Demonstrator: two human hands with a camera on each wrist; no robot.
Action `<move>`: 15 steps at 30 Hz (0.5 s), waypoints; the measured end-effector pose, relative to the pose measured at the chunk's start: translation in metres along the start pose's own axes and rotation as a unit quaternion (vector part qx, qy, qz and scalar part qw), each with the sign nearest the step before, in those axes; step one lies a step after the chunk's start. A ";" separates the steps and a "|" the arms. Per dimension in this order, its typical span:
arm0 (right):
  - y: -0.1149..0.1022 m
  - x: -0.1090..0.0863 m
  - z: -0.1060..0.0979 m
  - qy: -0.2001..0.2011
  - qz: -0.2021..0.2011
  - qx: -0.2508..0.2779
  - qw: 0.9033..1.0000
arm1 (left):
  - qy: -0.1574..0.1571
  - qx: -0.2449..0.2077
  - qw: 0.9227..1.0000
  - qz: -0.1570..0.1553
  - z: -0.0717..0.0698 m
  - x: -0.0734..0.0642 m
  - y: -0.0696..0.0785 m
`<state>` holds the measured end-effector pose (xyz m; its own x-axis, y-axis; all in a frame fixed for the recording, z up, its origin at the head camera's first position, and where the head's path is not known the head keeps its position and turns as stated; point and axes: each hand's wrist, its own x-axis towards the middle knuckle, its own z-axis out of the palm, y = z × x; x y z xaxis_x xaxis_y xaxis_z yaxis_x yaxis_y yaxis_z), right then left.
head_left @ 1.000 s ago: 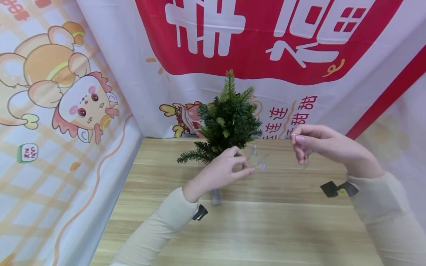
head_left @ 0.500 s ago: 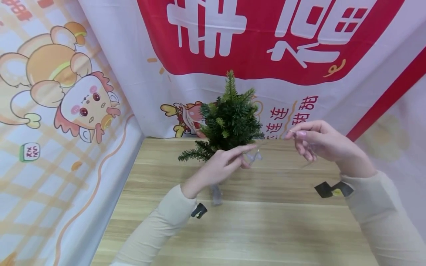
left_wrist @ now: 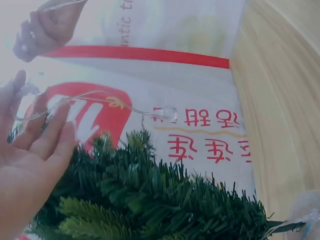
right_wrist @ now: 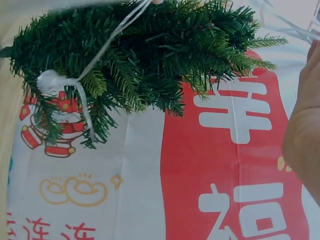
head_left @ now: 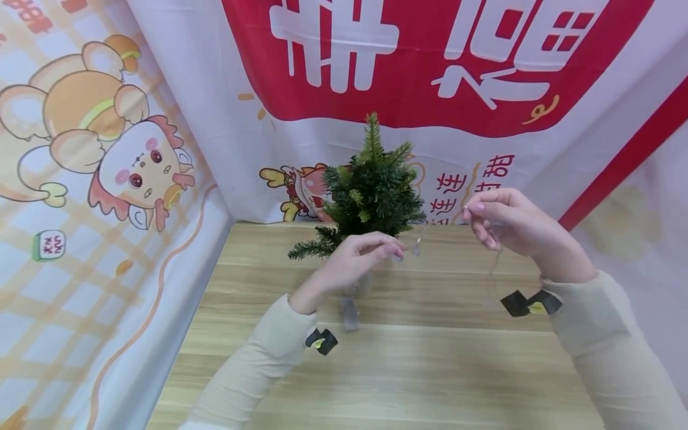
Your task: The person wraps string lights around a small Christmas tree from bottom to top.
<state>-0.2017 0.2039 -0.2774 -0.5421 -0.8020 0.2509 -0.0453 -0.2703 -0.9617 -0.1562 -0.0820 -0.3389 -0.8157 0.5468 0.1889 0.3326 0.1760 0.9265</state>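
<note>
A small green artificial Christmas tree [head_left: 371, 191] stands upright at the back of the table. Its light-tipped branches fill the lower part of the left wrist view. The left hand [head_left: 357, 260], in front of the tree's lower branches, pinches a string of fairy lights at its fingertips. A clear bulb [head_left: 416, 249] hangs just right of those fingers; another clear bulb [left_wrist: 167, 112] shows on thin clear wire [left_wrist: 95, 92] in the left wrist view. Farther right, the right hand [head_left: 516, 227] pinches the wire between thumb and forefinger, with a loose length dangling below.
The wooden table [head_left: 419, 370] reaches back to a printed curtain [head_left: 301, 137]. Another printed curtain [head_left: 161, 239] borders the left side. Something clear and crinkled [head_left: 349, 313] lies at the tree's base. White cord [right_wrist: 107, 47] crosses the branches in the right wrist view.
The left hand has shifted its fingers along the light string, from a stretched forefinger to a pinch, and drawn slightly left. The right hand has drifted a little left and up, still holding the wire.
</note>
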 end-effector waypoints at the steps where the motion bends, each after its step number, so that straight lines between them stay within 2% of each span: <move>1: 0.001 -0.002 -0.002 -0.009 -0.004 0.006 1.000 | 0.013 -0.006 1.000 0.007 -0.001 -0.001 0.000; 4: 0.000 -0.006 -0.007 -0.010 0.012 0.016 1.000 | 0.044 -0.032 0.998 0.032 -0.005 -0.003 0.000; 6: -0.003 -0.009 -0.009 0.016 0.034 -0.010 0.999 | 0.057 -0.053 0.996 0.043 -0.009 -0.004 0.001; 9: -0.007 -0.012 -0.013 0.071 0.077 -0.064 0.992 | 0.058 -0.074 0.995 0.043 -0.014 -0.004 0.001; 11: -0.006 -0.015 -0.018 0.083 0.088 -0.092 0.988 | 0.052 -0.074 0.995 0.036 -0.015 -0.004 0.002; 13: -0.006 -0.018 -0.025 0.072 0.102 -0.102 0.987 | 0.044 -0.070 0.996 0.032 -0.015 -0.004 0.003; 15: -0.007 -0.021 -0.031 0.053 0.133 -0.134 0.981 | 0.045 -0.068 0.996 0.034 -0.013 -0.004 0.004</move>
<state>-0.2157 0.2392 -0.2796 -0.6487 -0.7609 -0.0116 -0.1019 0.1020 -0.9895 -0.1578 -0.0945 -0.3313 -0.8341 0.4775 0.2760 0.3269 0.0249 0.9447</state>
